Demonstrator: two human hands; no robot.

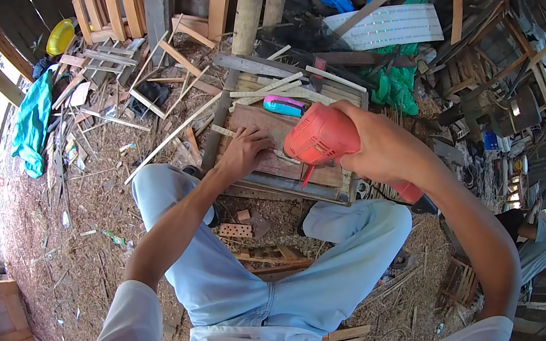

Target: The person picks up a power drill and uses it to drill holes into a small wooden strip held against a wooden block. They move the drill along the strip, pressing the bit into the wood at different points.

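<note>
Far left there's a teal cloth (32,119) dumped on the sawdust floor, with pale slat offcuts (156,105) scattered all over next to it. Then the left hand (246,149): it's flat, palm down, fingers spread, not gripping anything, just pressing on a thin pale wood strip (223,131). That strip lies across the reddish-brown, rough-grained wooden surface (262,120), long axis running left to right, one end poking out left of the hand. Behind it sits a glossy pink-and-teal thing (284,106), can't tell what it is. Just right of those fingers is the drill (320,135), chunky red plastic body, with its slim red bit (306,175) pointing down and a little toward the person. So the strip lies left of the bit, very close, and the left hand is the nearer one to it. Can't tell if the tip touches wood. The right hand (378,143) is wrapped fully closed around the drill's grip. Far right, another person (542,240) sits low, in a light sleeve.
</note>
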